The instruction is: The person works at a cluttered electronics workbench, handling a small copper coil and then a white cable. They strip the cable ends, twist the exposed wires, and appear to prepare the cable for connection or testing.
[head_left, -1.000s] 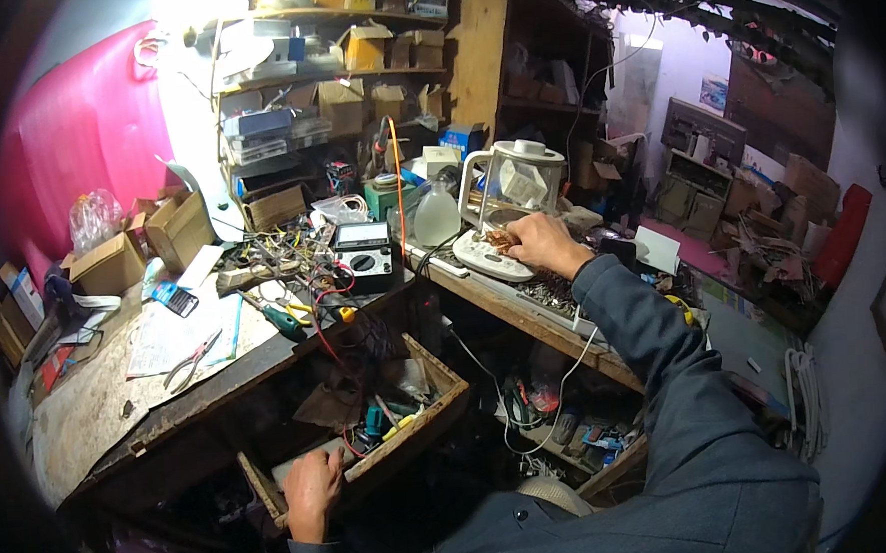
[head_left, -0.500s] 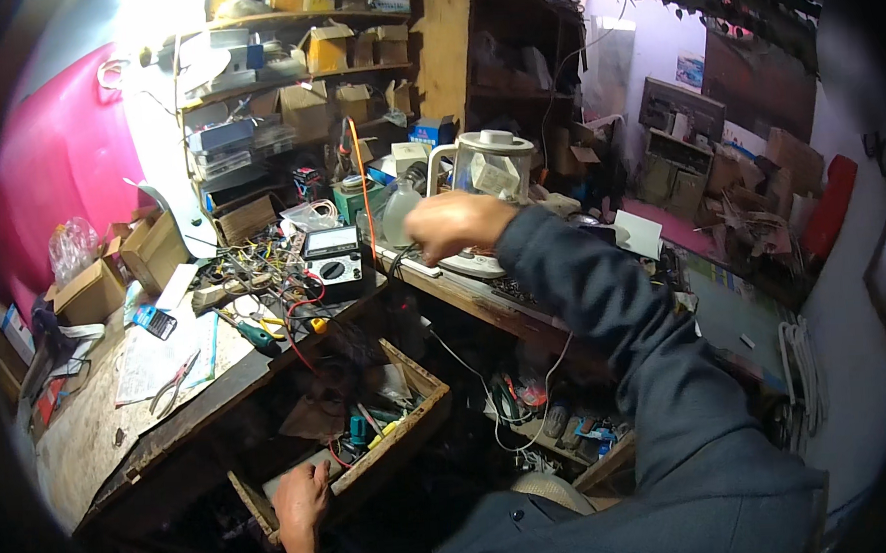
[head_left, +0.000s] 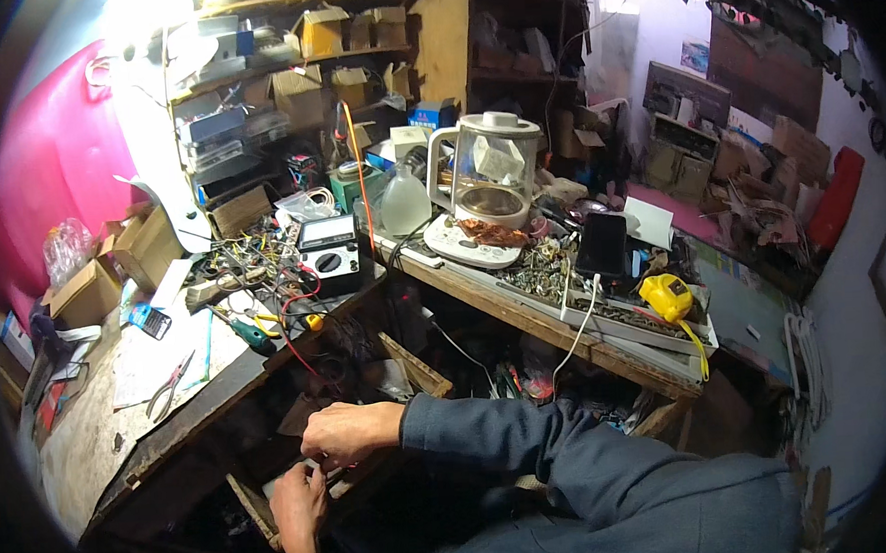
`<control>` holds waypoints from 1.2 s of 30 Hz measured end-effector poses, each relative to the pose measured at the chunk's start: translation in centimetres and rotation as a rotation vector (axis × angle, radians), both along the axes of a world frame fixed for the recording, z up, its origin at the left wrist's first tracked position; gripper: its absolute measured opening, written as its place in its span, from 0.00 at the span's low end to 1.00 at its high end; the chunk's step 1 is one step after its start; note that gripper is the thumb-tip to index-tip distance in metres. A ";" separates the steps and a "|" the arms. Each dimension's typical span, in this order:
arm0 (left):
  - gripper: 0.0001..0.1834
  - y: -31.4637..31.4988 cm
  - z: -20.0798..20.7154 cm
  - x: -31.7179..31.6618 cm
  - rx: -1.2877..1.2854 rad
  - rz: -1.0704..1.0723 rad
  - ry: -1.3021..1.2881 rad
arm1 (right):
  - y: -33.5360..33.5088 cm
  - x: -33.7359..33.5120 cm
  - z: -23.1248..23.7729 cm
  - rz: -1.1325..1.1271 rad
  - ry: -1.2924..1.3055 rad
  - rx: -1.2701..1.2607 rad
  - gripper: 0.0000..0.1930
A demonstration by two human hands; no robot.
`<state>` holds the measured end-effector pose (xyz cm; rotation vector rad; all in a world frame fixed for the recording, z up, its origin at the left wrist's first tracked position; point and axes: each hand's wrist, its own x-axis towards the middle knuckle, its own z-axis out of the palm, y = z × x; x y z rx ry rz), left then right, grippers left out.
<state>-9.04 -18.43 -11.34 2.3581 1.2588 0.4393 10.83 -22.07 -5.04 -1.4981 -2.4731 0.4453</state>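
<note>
Worn desk; pink sheet past left edge, loaded shelves behind back edge, glaring white light above. Pale wall beyond workbench's right end.

I see rough wood on the drawer by the right hand, dull cloth on its sleeve, and smooth, glassy sides on the jug beyond.
</note>
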 end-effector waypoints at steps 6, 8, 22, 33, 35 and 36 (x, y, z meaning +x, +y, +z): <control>0.17 -0.6 1.2 -0.8 0.017 0.011 -0.108 | 3.8 -0.3 -2.7 0.043 0.087 -0.076 0.08; 0.14 -0.2 0.5 -1.2 0.028 -0.046 -0.238 | 5.1 0.6 -3.9 0.078 0.073 -0.076 0.10; 0.18 0.4 0.6 -1.4 -0.236 -0.011 -0.296 | 7.0 1.9 -6.2 0.065 0.099 -0.114 0.11; 0.14 -0.1 1.4 -1.4 -0.106 0.070 -0.260 | 6.7 2.3 -4.9 0.030 0.012 -0.078 0.10; 0.12 -0.1 1.3 -2.2 0.028 0.123 -0.236 | 6.8 2.3 -5.3 0.029 -0.009 -0.062 0.10; 0.11 -0.1 1.1 -2.6 0.094 0.148 -0.225 | 6.8 2.2 -5.4 0.030 -0.013 -0.060 0.10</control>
